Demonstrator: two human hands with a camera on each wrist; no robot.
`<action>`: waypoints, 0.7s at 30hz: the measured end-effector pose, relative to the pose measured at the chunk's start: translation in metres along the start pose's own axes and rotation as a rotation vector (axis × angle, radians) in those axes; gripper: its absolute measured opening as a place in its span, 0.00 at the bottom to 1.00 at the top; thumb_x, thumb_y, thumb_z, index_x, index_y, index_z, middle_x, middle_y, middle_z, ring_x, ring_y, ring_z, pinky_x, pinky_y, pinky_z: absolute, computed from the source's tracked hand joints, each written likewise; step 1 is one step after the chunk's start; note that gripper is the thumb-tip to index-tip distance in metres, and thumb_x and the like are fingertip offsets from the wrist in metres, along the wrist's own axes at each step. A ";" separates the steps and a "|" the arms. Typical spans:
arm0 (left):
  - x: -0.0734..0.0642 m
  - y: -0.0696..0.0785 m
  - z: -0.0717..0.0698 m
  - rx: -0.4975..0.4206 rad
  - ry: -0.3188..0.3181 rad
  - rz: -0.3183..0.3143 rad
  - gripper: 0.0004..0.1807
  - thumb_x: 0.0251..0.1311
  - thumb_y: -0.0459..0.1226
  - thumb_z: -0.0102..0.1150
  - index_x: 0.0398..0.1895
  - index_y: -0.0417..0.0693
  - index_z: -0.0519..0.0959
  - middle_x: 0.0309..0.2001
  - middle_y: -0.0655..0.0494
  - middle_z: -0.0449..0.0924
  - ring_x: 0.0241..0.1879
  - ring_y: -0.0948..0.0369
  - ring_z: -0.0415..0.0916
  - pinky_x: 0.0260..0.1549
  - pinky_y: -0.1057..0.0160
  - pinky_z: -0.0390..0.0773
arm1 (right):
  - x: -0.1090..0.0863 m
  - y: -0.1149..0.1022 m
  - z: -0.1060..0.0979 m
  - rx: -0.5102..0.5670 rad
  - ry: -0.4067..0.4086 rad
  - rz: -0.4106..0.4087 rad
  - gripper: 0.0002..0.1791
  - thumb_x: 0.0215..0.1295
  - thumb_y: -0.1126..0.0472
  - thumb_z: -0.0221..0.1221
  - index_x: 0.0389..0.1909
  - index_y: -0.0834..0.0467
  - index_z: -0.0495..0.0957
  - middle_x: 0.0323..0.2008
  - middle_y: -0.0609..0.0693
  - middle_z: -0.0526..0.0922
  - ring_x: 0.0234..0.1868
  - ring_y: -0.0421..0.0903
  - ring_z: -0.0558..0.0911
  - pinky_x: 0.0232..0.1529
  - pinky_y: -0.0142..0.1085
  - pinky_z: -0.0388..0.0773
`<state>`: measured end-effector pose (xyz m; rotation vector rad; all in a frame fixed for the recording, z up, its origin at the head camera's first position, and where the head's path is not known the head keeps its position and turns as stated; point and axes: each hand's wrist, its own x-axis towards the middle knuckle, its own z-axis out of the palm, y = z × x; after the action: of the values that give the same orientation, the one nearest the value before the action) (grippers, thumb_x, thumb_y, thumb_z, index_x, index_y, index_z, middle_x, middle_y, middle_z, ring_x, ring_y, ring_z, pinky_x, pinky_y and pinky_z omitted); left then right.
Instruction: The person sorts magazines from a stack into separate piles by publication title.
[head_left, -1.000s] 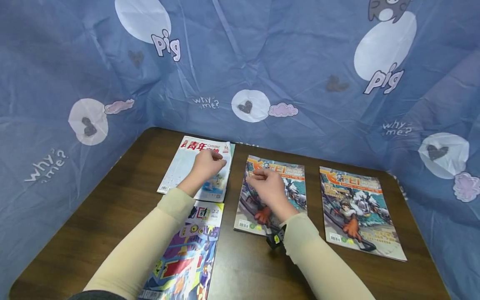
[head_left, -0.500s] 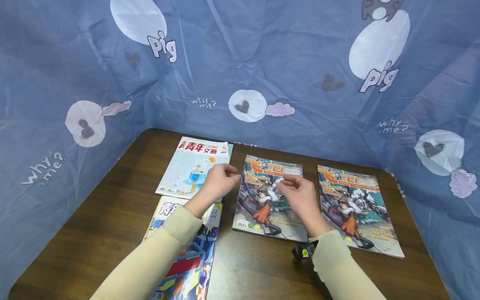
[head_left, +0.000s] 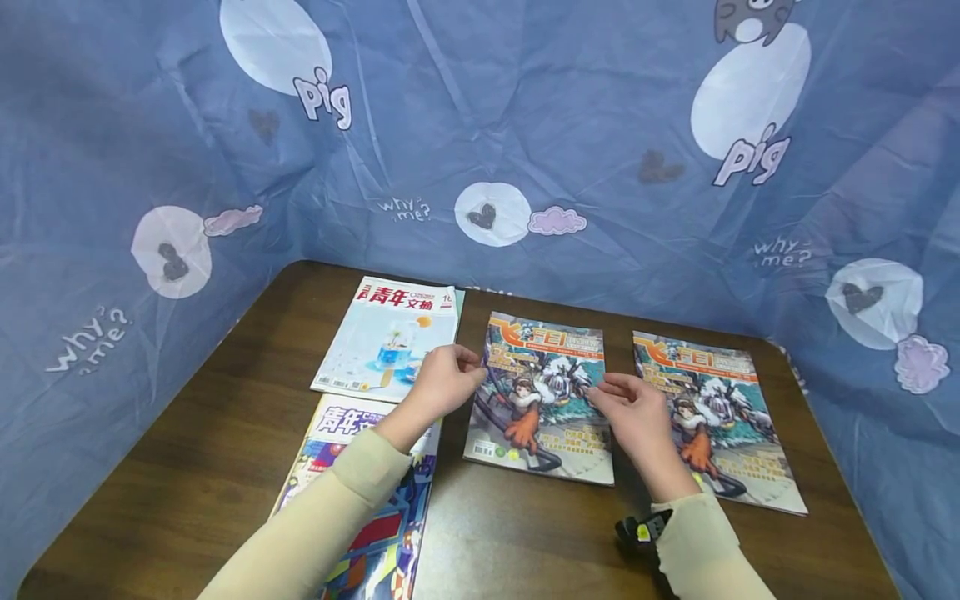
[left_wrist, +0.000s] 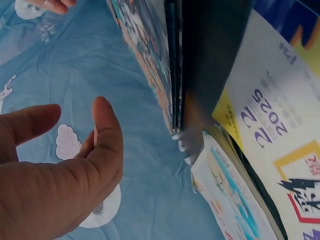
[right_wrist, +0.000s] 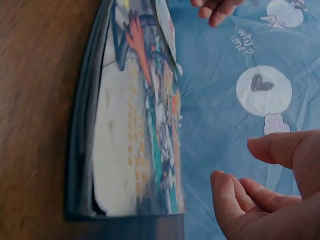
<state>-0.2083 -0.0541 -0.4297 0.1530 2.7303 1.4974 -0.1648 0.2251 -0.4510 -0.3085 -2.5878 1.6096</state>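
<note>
A comic-style magazine with an orange "FEI" title (head_left: 542, 421) lies flat in the middle of the table. By its left edge is my left hand (head_left: 444, 383), and by its right edge my right hand (head_left: 637, 421). Both wrist views show a gap between thumb and fingers, with nothing held. In the left wrist view the left hand (left_wrist: 75, 175) appears apart from the magazine (left_wrist: 150, 55). The right wrist view likewise has space between the right hand (right_wrist: 265, 185) and the magazine (right_wrist: 135, 135), whose layered page edges show.
A matching magazine (head_left: 727, 417) lies to the right. At the left, a white magazine with red lettering (head_left: 397, 333) overlaps something pale green at its corner. Nearer lies a colourful purple-lettered magazine (head_left: 382, 525), partly behind my left sleeve. Blue printed cloth (head_left: 600, 108) surrounds the wooden table (head_left: 487, 533).
My left hand has moved right from over the white magazine to the middle one's left edge. My right hand has moved right, from over the middle magazine to its right edge.
</note>
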 end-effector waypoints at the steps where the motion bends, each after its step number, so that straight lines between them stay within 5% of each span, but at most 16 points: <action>1: 0.000 0.000 0.001 -0.002 -0.003 0.000 0.13 0.59 0.31 0.66 0.43 0.30 0.83 0.33 0.48 0.82 0.35 0.53 0.79 0.37 0.56 0.81 | 0.000 0.001 -0.001 -0.004 0.004 0.005 0.26 0.68 0.56 0.66 0.61 0.67 0.76 0.53 0.61 0.83 0.54 0.56 0.82 0.53 0.49 0.78; 15: 0.022 -0.007 0.019 0.082 -0.076 -0.068 0.21 0.60 0.33 0.65 0.52 0.26 0.79 0.35 0.45 0.78 0.39 0.50 0.77 0.47 0.51 0.79 | 0.016 0.024 -0.009 -0.083 -0.040 0.123 0.31 0.69 0.57 0.65 0.66 0.70 0.71 0.58 0.66 0.79 0.57 0.60 0.78 0.56 0.51 0.76; 21: 0.031 -0.006 0.025 0.147 -0.081 -0.114 0.17 0.59 0.34 0.65 0.46 0.27 0.80 0.43 0.37 0.81 0.43 0.46 0.78 0.45 0.51 0.80 | 0.025 0.034 -0.007 -0.137 -0.015 0.140 0.30 0.68 0.57 0.65 0.64 0.70 0.73 0.57 0.67 0.79 0.57 0.61 0.79 0.54 0.51 0.77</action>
<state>-0.2377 -0.0338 -0.4475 0.0575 2.7323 1.2355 -0.1842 0.2511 -0.4789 -0.5001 -2.7501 1.4806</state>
